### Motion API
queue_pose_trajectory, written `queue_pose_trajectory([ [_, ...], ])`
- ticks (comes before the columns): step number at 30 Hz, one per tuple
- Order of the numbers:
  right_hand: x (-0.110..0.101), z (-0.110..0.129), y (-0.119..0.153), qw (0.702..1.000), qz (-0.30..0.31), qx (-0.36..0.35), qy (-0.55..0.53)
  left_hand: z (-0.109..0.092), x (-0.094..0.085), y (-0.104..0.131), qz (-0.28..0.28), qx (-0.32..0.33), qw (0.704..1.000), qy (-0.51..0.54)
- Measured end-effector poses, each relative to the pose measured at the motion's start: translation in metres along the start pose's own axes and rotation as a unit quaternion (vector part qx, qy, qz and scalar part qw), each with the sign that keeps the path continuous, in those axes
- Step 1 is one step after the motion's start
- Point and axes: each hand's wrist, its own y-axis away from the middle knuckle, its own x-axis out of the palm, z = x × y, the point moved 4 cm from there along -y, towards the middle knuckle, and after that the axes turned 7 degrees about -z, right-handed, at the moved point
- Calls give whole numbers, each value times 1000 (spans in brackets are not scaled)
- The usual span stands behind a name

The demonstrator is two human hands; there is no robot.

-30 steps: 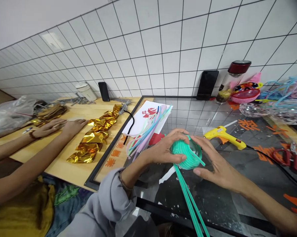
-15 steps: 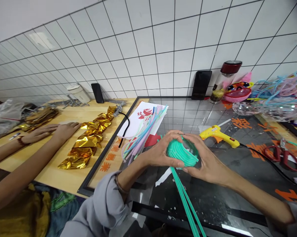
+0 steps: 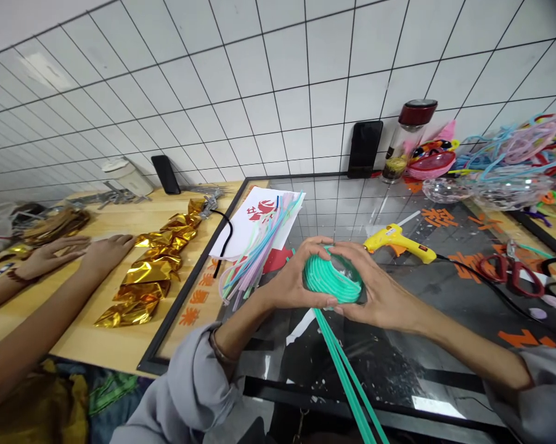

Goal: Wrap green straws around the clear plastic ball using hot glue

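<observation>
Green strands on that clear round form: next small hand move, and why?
I'd probably steady the clear round form with the left hand and free the right hand to guide one loose green strand. Both hands cup the form, its right side looks uncovered, and the loose strands trail below, so neither hand seems placed to lay them.

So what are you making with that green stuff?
The left hand and right hand are cupped around a clear ball, with rows of green strands covering part of it. Long loose ends hang below. A yellow glue gun lies nearby, not in use. Beside them, another person's hands rest by some crinkly gold foil. What it will be, I can't tell.
</observation>
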Motion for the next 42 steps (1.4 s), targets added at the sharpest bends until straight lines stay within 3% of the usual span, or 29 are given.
queue_pose_trajectory([
  [13,6,1,5,997,-41,66,-28,-1,2,-2,-8,-39,999,18],
  [31,4,7,2,998,-29,33,-43,-3,2,-3,-3,-47,999,21],
  [42,2,10,3,997,-67,29,-34,-4,2,-4,-3,-30,1000,-1],
])
